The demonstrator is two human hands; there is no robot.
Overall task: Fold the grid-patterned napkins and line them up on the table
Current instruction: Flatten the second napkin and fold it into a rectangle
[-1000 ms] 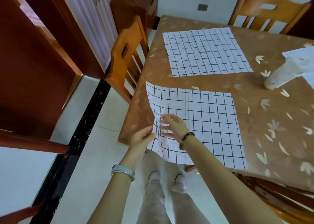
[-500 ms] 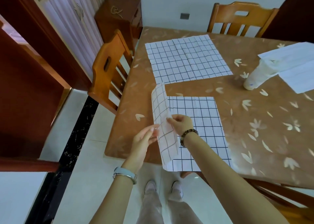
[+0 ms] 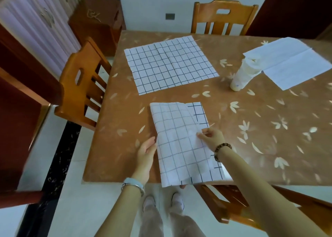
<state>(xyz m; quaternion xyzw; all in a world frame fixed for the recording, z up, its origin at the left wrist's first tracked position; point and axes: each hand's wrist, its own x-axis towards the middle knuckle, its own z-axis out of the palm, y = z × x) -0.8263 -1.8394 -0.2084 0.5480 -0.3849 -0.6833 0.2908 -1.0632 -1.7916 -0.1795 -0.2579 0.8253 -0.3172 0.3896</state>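
Here, the near white black-gridded cloth napkin (image 3: 179, 143) lies at the brown leaf-patterned desk's (image 3: 260, 138) front edge, one flap laid over; the right hand (image 3: 213, 138) pinches that flap's edge, likely to align it; the left hand (image 3: 145, 154), fingers straight, steadies the fold; a second napkin (image 3: 170, 64) lies flat beyond.

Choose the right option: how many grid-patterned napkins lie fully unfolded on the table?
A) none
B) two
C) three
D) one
D: only the far napkin lies flat and open, while the near napkin has one half folded over, its edge pinched by the right hand.
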